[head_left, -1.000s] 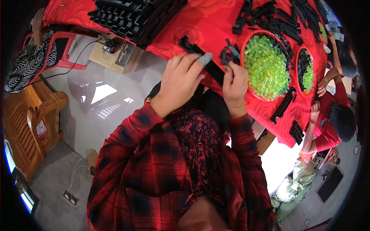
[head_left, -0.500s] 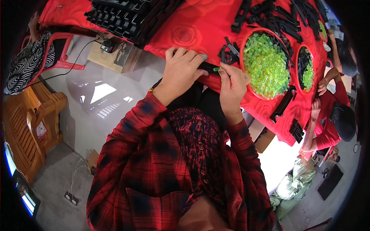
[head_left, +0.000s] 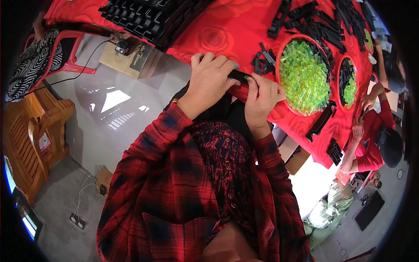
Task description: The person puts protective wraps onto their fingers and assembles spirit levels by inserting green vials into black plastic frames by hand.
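Note:
My left hand (head_left: 210, 85) is closed round a long black plastic piece (head_left: 240, 77) at the front edge of the table, its fingers curled over the far side. At the right end of that piece, my right hand (head_left: 262, 98) pinches with thumb and forefinger. A bit of a small translucent green tube (head_left: 247, 77) shows by the right thumb tip, touching the black piece. How deep the tube sits in it is hidden. Just right of my hands stands a red-rimmed round basin (head_left: 279, 83) heaped with similar green tubes (head_left: 305, 78) and some black parts.
Small black parts (head_left: 263, 60) lie beyond my right hand. Stacked black strips (head_left: 146, 19) stand at the left and long black pieces (head_left: 312, 22) at the back. A second basin (head_left: 340, 83) is farther right, near a co-worker's hands (head_left: 358, 129). A cardboard box (head_left: 131, 59) sits on the floor.
The right thumb has moved onto the end of the black piece, and less of the green tube shows. Both hands stay close together; the view has shifted slightly.

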